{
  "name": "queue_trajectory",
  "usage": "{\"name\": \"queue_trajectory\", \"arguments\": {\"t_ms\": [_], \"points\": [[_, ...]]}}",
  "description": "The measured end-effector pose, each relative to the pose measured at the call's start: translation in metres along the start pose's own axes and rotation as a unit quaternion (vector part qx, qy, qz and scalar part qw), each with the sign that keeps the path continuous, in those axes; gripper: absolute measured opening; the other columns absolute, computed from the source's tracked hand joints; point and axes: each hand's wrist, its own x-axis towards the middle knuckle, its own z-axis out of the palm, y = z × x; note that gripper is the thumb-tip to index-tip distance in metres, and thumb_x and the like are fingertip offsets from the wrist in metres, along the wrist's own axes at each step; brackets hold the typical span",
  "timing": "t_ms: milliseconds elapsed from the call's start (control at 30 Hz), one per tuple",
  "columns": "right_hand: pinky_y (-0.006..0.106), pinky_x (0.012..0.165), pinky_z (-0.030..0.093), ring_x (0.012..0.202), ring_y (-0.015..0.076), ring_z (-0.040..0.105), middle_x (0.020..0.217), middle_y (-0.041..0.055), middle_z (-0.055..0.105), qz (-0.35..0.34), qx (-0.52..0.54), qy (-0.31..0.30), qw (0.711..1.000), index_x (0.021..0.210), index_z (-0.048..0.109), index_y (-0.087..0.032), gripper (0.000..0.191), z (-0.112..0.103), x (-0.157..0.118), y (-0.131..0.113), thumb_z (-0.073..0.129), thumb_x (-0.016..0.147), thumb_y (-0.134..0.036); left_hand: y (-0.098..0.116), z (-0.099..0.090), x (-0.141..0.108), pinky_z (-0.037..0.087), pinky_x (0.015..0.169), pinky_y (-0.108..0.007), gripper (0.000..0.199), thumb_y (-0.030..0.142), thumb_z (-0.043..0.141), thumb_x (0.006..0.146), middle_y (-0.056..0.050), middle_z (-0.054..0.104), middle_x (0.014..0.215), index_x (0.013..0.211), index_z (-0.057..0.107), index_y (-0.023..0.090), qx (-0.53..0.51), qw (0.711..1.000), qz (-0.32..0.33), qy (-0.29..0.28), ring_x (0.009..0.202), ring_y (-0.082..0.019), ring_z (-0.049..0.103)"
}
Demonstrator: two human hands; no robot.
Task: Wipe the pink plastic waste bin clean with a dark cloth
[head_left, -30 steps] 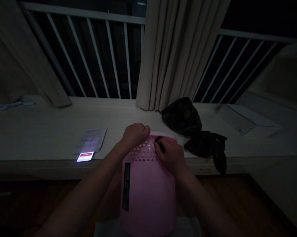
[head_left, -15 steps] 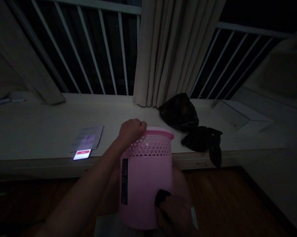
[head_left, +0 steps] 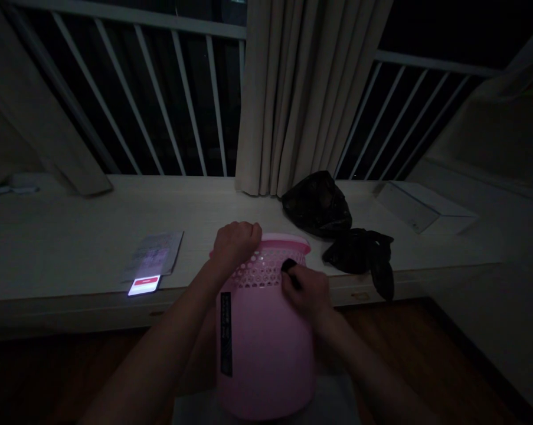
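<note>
A pink plastic wastebasket [head_left: 264,342] with a band of holes below its rim stands tilted in front of me, a black label [head_left: 226,333] on its left side. My left hand [head_left: 237,239] is closed over the rim at the upper left. Closed fingers of my right hand [head_left: 308,292] hold a small black wad [head_left: 288,265], perhaps a cloth, against the perforated band on the right. Its exact kind is too dark to tell. What lies inside the basket is hidden.
On the white ledge [head_left: 93,236] lie a lit phone [head_left: 144,285], a paper sheet [head_left: 157,251], two black plastic bags [head_left: 318,206] [head_left: 359,252] and a white box [head_left: 430,206]. Behind are a beige curtain [head_left: 301,88] and white railings [head_left: 182,94].
My right hand has moved up the basket's side with the black wad, from near the bottom to the perforated band. My left hand keeps its hold on the rim.
</note>
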Motion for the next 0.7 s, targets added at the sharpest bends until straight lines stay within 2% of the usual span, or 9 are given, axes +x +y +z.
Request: {"name": "queue_trajectory", "arguments": {"t_ms": [133, 267, 367, 500, 533, 633, 700], "points": [[0.027, 0.056, 0.029, 0.056, 0.0143, 0.057, 0.061, 0.0019, 0.065, 0.005, 0.000, -0.004, 1.000, 0.068, 0.061, -0.021, 0.029, 0.008, 0.049, 0.000, 0.048, 0.091, -0.033, -0.001, 0.000, -0.002, 0.046, 0.065, -0.039, 0.041, 0.020, 0.025, 0.092, -0.018, 0.068, 0.090, 0.104, 0.064, 0.011, 0.018, 1.000, 0.015, -0.007, 0.088, -0.035, 0.065], [0.028, 0.054, 0.024, 0.055, 0.0132, 0.056, 0.063, 0.0012, 0.067, -0.038, -0.009, -0.052, 0.998, 0.066, 0.061, -0.020, 0.026, 0.006, 0.054, -0.027, 0.051, 0.088, -0.029, -0.006, 0.000, -0.004, 0.047, 0.066, -0.039, 0.040, 0.017, 0.027, 0.092, -0.020, 0.068, 0.092, 0.108, 0.063, 0.009, 0.034, 0.999, 0.005, -0.019, 0.090, -0.034, 0.066], [0.029, 0.052, 0.021, 0.052, 0.0123, 0.055, 0.062, 0.0001, 0.067, -0.088, -0.011, -0.106, 0.990, 0.066, 0.060, -0.019, 0.022, -0.005, 0.033, -0.051, 0.053, 0.086, -0.026, -0.010, 0.000, -0.002, 0.048, 0.067, -0.037, 0.042, 0.018, 0.024, 0.093, -0.018, 0.068, 0.089, 0.105, 0.064, 0.009, 0.038, 0.999, -0.011, -0.021, 0.088, -0.031, 0.066], [0.030, 0.048, 0.018, 0.047, 0.0114, 0.052, 0.057, -0.0029, 0.062, -0.148, 0.013, -0.154, 0.977, 0.062, 0.055, -0.021, 0.022, -0.017, -0.022, -0.072, 0.057, 0.083, -0.025, -0.011, 0.001, 0.005, 0.048, 0.066, -0.037, 0.043, 0.017, 0.023, 0.094, -0.017, 0.068, 0.089, 0.104, 0.064, 0.010, 0.038, 0.999, -0.016, -0.012, 0.087, -0.030, 0.066], [0.030, 0.047, 0.018, 0.045, 0.0112, 0.051, 0.055, -0.0034, 0.061, -0.175, 0.029, -0.154, 0.972, 0.061, 0.054, -0.021, 0.023, -0.016, -0.039, -0.075, 0.057, 0.083, -0.026, -0.010, 0.002, 0.007, 0.048, 0.065, -0.037, 0.043, 0.017, 0.023, 0.094, -0.017, 0.068, 0.088, 0.104, 0.064, 0.010, 0.037, 0.999, -0.017, -0.009, 0.087, -0.031, 0.066], [0.030, 0.043, 0.014, 0.038, 0.0110, 0.043, 0.044, -0.0047, 0.052, -0.231, 0.059, -0.099, 0.966, 0.054, 0.046, -0.022, 0.033, -0.007, -0.086, -0.073, 0.053, 0.085, -0.026, -0.010, 0.003, 0.013, 0.048, 0.064, -0.038, 0.043, 0.017, 0.023, 0.094, -0.018, 0.067, 0.087, 0.104, 0.064, 0.010, 0.038, 0.999, -0.015, -0.003, 0.086, -0.031, 0.067], [0.029, 0.043, 0.015, 0.037, 0.0106, 0.041, 0.041, -0.0053, 0.048, -0.243, 0.058, -0.096, 0.963, 0.052, 0.042, -0.022, 0.037, -0.003, -0.104, -0.067, 0.053, 0.087, -0.025, -0.011, 0.003, 0.017, 0.049, 0.065, -0.038, 0.041, 0.016, 0.026, 0.093, -0.018, 0.067, 0.089, 0.105, 0.064, 0.009, 0.041, 0.999, -0.009, -0.002, 0.087, -0.032, 0.066]]}}
